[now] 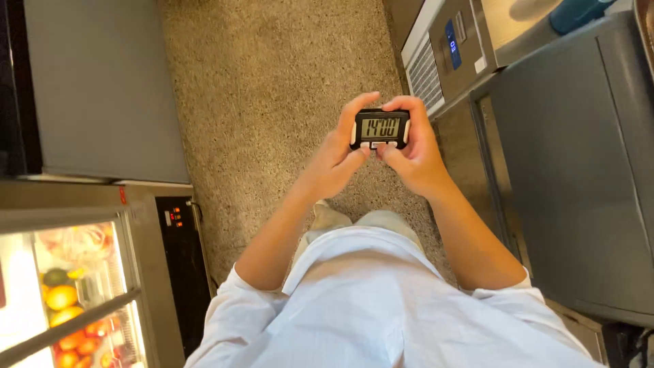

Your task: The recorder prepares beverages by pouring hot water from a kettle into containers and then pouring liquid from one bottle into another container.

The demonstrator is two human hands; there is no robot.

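a person standing on a speckled floor (272, 82) is holding a small black timer (380, 128) at chest height, the left hand (335, 158) and right hand (414, 153) both clamping its sides so the thumbs are reaching the buttons below the screen. steel cabinets (572, 170) and a lit fruit case (65, 300) are flanking the open aisle.

Small black timer (380, 128) with grey screen, blue display (451, 44) upper right

Speckled floor (272, 82) between steel cabinets (579, 170) — a lit display fridge (75, 293) of fruit (61, 298) at lower left.
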